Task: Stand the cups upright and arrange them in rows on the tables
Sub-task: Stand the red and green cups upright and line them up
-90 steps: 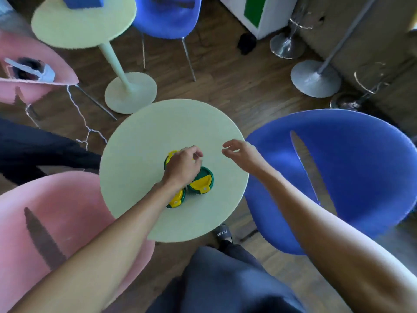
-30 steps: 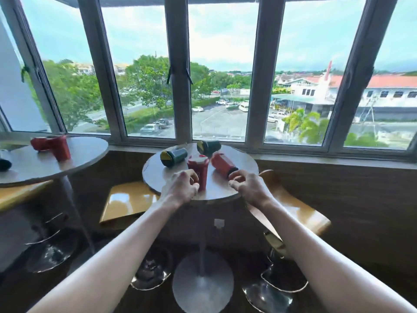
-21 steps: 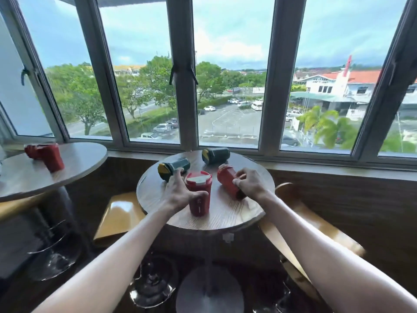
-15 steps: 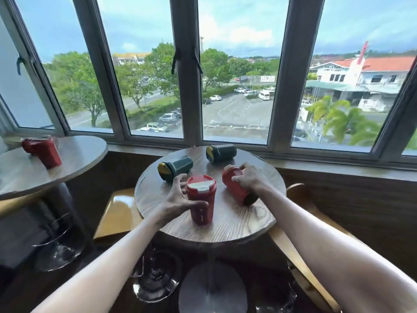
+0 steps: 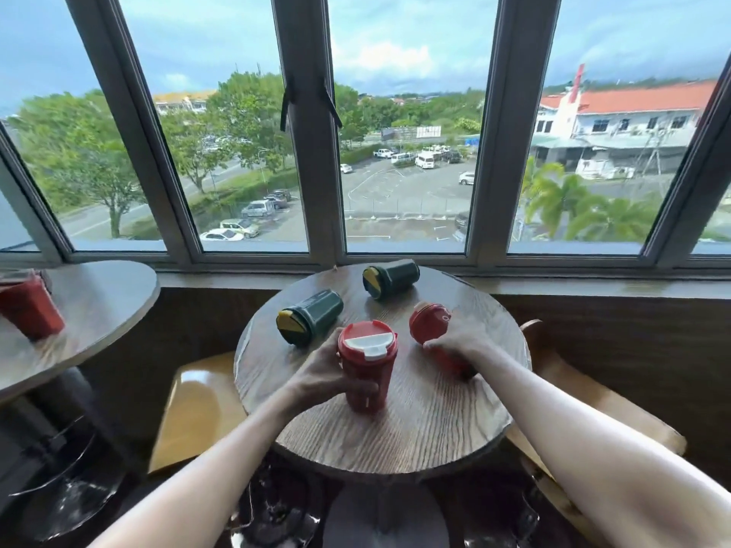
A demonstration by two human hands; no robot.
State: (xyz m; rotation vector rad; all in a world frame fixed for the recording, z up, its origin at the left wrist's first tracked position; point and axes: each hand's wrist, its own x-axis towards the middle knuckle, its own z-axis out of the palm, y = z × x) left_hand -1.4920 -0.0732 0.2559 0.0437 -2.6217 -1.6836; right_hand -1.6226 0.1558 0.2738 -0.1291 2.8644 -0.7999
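On the round wooden table [image 5: 395, 441], an upright red cup [image 5: 367, 365] is gripped by the left hand [image 5: 324, 375], fingers wrapped around its side. A tipped red cup [image 5: 429, 324] is clamped under the right hand [image 5: 464, 344], near the right edge. Two green cups [image 5: 310, 316] [image 5: 391, 278] are lying on their sides toward the window. Bare wood is seen along the near edge.

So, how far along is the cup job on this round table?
Done: one red cup stands upright, left hand around it. In hand: right hand grips the lying red cup. Left: two green cups lie on their sides; no row yet.
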